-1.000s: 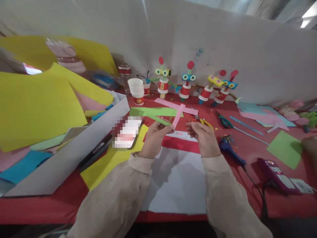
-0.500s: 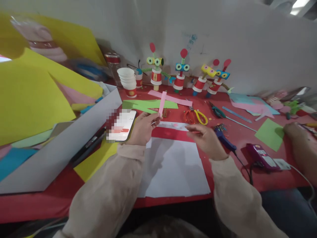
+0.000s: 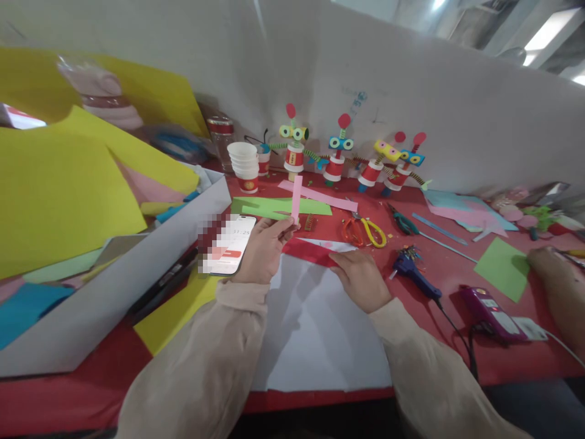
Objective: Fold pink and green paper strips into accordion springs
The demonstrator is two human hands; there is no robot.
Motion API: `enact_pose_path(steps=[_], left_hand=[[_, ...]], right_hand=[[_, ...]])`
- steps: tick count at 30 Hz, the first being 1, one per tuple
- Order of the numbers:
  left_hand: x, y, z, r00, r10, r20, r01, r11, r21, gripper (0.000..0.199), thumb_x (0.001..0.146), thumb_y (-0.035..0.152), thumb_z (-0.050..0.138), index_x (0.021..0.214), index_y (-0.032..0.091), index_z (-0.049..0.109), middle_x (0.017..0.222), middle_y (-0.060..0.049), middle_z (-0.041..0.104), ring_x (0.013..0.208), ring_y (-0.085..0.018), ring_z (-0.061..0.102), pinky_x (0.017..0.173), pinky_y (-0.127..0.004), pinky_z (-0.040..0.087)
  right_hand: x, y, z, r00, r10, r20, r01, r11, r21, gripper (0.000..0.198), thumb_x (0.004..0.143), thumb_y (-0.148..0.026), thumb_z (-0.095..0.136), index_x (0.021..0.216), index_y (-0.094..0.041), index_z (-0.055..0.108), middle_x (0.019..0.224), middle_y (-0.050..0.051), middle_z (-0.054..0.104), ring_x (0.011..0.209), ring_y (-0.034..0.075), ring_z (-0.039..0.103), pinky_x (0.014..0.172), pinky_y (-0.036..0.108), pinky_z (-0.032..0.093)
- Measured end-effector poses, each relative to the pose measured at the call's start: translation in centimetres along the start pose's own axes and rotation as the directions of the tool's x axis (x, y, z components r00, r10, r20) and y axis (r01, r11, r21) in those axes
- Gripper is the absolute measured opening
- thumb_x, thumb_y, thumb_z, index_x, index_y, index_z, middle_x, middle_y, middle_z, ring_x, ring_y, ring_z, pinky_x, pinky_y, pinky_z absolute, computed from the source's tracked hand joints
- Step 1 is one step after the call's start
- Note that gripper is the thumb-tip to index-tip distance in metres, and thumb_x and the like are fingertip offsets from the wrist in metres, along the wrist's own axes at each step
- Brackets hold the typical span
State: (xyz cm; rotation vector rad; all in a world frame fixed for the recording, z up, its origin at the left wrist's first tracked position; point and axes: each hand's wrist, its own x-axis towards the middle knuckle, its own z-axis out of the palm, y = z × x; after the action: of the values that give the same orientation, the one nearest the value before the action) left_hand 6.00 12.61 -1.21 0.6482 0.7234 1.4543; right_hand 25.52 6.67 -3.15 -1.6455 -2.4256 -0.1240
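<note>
In the head view my left hand [image 3: 269,244] pinches a narrow pink paper strip [image 3: 297,198], which stands upright from the fingertips. My right hand [image 3: 361,277] has its fingers closed at the right end of a red paper strip [image 3: 308,250]; the fingertips' undersides are hidden. This red strip lies across the upper part of white paper [image 3: 324,341] in front of me. Behind the left fingertips are a small folded brown paper spring [image 3: 310,222], a longer pink strip [image 3: 329,196] and green paper strips [image 3: 306,205].
A phone [image 3: 231,247] and a white box of coloured paper [image 3: 150,262] stand left. Paper cups [image 3: 245,167] and several cup figures [image 3: 335,164] line the wall. Scissors [image 3: 372,231], pliers [image 3: 404,219], a glue gun [image 3: 415,274] and another person's hand [image 3: 546,268] are right.
My right hand has come down and left onto the red strip, which now slants. The pink strip stays in my left hand, now more upright. The view has tilted up slightly.
</note>
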Motion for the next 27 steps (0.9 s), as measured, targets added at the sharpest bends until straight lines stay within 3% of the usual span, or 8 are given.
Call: enact_pose_path(steps=[5, 7, 11, 15, 21, 24, 27], left_hand=[[0.0, 0.1, 0.1, 1.000, 0.002, -0.011, -0.002, 1.000, -0.006, 0.011, 0.061, 0.015, 0.071, 0.067, 0.014, 0.062, 0.064, -0.001, 0.063, 0.065, -0.011, 0.061, 0.058, -0.021, 0.042], [0.1, 0.3, 0.1, 1.000, 0.017, -0.023, -0.018, 1.000, -0.021, 0.011, 0.060, 0.015, 0.071, 0.065, 0.014, 0.062, 0.062, 0.000, 0.062, 0.063, -0.010, 0.061, 0.057, -0.021, 0.042], [0.3, 1.1, -0.1, 0.996, 0.070, -0.048, -0.073, 0.995, -0.062, 0.012, 0.059, 0.013, 0.071, 0.062, 0.015, 0.060, 0.062, 0.001, 0.061, 0.065, -0.010, 0.061, 0.059, -0.021, 0.043], [0.3, 1.7, 0.0, 0.992, 0.105, -0.065, -0.111, 0.990, -0.083, 0.013, 0.059, 0.012, 0.071, 0.061, 0.015, 0.058, 0.061, 0.002, 0.059, 0.066, -0.010, 0.061, 0.058, -0.020, 0.043], [0.0, 2.2, 0.2, 0.988, 0.150, -0.025, -0.152, 0.983, -0.105, 0.012, 0.061, 0.011, 0.068, 0.062, 0.017, 0.058, 0.064, 0.002, 0.060, 0.067, -0.010, 0.061, 0.058, -0.020, 0.044], [0.1, 3.0, 0.2, 0.991, 0.122, -0.054, -0.128, 0.985, -0.120, 0.012, 0.062, 0.011, 0.068, 0.063, 0.018, 0.059, 0.065, 0.001, 0.062, 0.069, -0.011, 0.060, 0.057, -0.020, 0.044], [-0.2, 4.1, 0.7, 0.996, 0.077, -0.054, -0.082, 0.993, -0.091, 0.012, 0.062, 0.012, 0.070, 0.062, 0.018, 0.059, 0.065, 0.000, 0.062, 0.070, -0.012, 0.060, 0.057, -0.021, 0.044]], right_hand=[[1.7, 0.9, -0.2, 0.997, 0.013, -0.075, -0.026, 0.985, -0.171, 0.027, 0.086, -0.016, 0.047, 0.106, -0.017, 0.065, 0.076, 0.008, 0.069, 0.076, 0.021, 0.060, 0.083, 0.037, 0.038], [2.1, 1.5, -0.3, 0.978, 0.066, -0.197, -0.094, 0.986, -0.137, 0.026, 0.085, -0.019, 0.047, 0.103, -0.017, 0.066, 0.076, 0.009, 0.069, 0.075, 0.021, 0.060, 0.079, 0.036, 0.040], [2.1, 2.9, -1.1, 0.897, 0.206, -0.391, -0.217, 0.976, 0.018, 0.028, 0.084, -0.026, 0.047, 0.101, -0.016, 0.067, 0.085, 0.009, 0.070, 0.078, 0.023, 0.062, 0.077, 0.036, 0.044], [1.4, 3.2, -2.1, 0.832, 0.279, -0.480, -0.259, 0.960, 0.108, 0.029, 0.084, -0.028, 0.047, 0.104, -0.018, 0.066, 0.092, 0.009, 0.070, 0.083, 0.023, 0.063, 0.078, 0.037, 0.046], [0.8, 2.4, -3.3, 0.794, 0.268, -0.546, -0.260, 0.961, 0.095, 0.030, 0.086, -0.030, 0.046, 0.105, -0.018, 0.065, 0.090, 0.009, 0.069, 0.085, 0.024, 0.061, 0.079, 0.038, 0.044], [1.0, 2.3, -3.8, 0.793, 0.258, -0.551, -0.259, 0.963, 0.078, 0.032, 0.087, -0.032, 0.044, 0.106, -0.018, 0.065, 0.088, 0.009, 0.068, 0.085, 0.024, 0.058, 0.079, 0.038, 0.043], [1.3, 2.0, -3.2, 0.854, 0.210, -0.475, -0.199, 0.977, 0.073, 0.032, 0.088, -0.030, 0.041, 0.108, -0.017, 0.064, 0.093, 0.010, 0.068, 0.089, 0.026, 0.057, 0.082, 0.040, 0.041]])
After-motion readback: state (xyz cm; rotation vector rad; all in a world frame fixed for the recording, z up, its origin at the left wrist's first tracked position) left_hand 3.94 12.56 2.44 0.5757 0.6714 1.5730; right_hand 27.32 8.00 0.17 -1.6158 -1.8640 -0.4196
